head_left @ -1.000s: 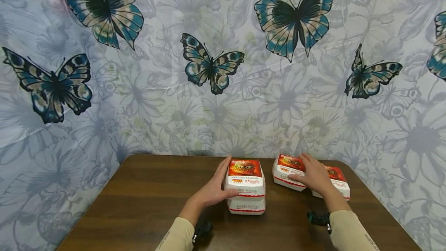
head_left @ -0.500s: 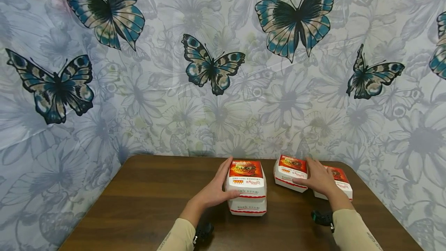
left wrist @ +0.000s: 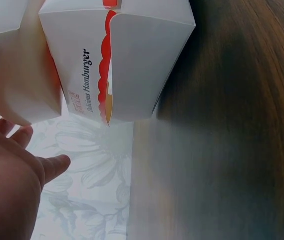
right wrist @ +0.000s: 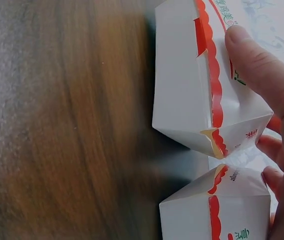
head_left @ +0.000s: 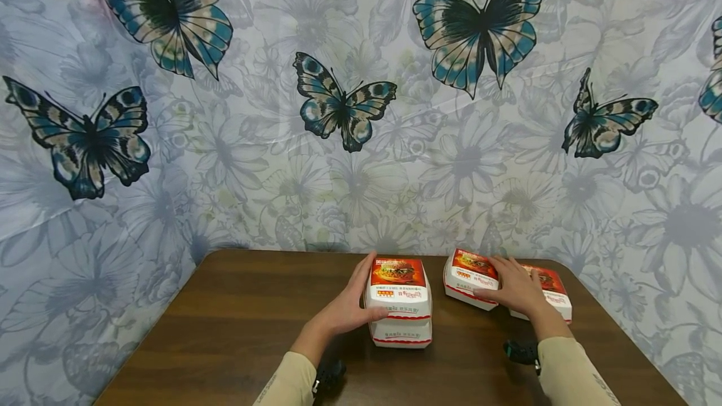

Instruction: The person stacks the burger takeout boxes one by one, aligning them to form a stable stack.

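Note:
White-and-red hamburger boxes stand on the brown table. My left hand point(head_left: 345, 309) holds the upper box point(head_left: 399, 287) of a stack of two, thumb across its front and fingers along the left side. In the left wrist view, the fingertips point(left wrist: 24, 135) lie at that box's edge and the lower box point(left wrist: 82, 65) sits on the table. My right hand point(head_left: 516, 287) grips another box point(head_left: 465, 277), thumb point(right wrist: 239, 35) on its front face and fingers behind its corner. A further box point(head_left: 555, 302) stands close on the right, partly hidden by this hand.
The wooden tabletop point(head_left: 254, 318) reaches back to a wall covering point(head_left: 237, 193) printed with flowers and butterflies. Small black devices are worn at the left wrist point(head_left: 329, 376) and right wrist point(head_left: 521, 353). A gap separates the stack from the boxes on the right.
My right hand has shifted slightly to the right over the second, staying at the same box. My left hand keeps its place at the stack.

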Demonstrator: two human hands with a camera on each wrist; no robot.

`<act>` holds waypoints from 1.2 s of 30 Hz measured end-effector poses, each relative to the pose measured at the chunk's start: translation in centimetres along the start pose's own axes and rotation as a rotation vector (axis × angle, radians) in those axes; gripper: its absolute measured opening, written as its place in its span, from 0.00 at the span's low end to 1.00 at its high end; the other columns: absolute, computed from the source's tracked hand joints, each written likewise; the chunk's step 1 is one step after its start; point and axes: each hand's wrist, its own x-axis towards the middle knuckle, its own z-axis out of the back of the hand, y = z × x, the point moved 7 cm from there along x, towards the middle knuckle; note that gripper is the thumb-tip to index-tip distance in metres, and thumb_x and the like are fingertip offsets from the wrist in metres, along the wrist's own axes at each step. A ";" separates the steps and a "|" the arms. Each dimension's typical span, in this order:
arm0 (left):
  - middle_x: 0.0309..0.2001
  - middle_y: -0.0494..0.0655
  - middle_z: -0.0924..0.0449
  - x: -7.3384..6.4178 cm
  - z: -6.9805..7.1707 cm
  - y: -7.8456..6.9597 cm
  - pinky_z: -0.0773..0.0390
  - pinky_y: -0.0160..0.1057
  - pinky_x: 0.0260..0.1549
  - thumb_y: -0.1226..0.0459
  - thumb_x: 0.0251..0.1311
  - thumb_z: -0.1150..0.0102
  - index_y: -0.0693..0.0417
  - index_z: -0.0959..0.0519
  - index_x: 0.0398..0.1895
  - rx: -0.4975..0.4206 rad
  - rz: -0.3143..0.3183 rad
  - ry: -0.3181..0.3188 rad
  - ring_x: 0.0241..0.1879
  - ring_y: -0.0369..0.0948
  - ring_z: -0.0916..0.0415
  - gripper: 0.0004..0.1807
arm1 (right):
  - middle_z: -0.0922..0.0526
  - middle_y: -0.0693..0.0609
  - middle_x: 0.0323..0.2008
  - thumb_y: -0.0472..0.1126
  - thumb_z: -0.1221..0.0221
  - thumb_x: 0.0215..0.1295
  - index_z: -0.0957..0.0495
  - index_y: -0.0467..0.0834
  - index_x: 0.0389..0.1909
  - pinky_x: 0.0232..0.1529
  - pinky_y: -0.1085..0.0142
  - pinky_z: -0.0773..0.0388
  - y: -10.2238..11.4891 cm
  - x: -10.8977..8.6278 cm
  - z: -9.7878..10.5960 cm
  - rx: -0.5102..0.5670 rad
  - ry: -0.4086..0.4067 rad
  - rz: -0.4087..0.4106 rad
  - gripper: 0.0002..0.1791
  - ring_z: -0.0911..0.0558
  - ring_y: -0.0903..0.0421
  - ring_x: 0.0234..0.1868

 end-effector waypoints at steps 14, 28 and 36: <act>0.82 0.40 0.71 0.0 0.3 0.0 0.48 0.67 0.71 0.38 0.53 0.33 0.23 0.69 0.79 0.005 0.005 -0.023 0.81 0.48 0.68 0.61 | 0.34 0.31 0.70 0.78 0.36 0.47 0.36 0.41 0.72 0.62 0.22 0.58 -0.4 0.0 -0.1 -0.005 -0.007 -0.019 0.60 0.45 0.25 0.71; 0.82 0.44 0.69 0.1 0.1 -0.1 0.48 0.66 0.71 0.37 0.53 0.34 0.24 0.69 0.79 0.023 0.000 -0.009 0.80 0.50 0.66 0.62 | 0.32 0.30 0.68 0.78 0.36 0.46 0.34 0.40 0.70 0.62 0.22 0.61 0.0 -0.3 0.3 0.009 -0.058 -0.031 0.60 0.43 0.26 0.71; 0.81 0.45 0.69 0.0 0.1 0.0 0.46 0.66 0.71 0.36 0.53 0.34 0.26 0.69 0.80 0.029 0.009 -0.001 0.80 0.51 0.64 0.62 | 0.31 0.28 0.65 0.78 0.37 0.46 0.35 0.37 0.69 0.64 0.23 0.61 0.1 -0.3 0.2 0.007 -0.104 -0.020 0.60 0.37 0.26 0.67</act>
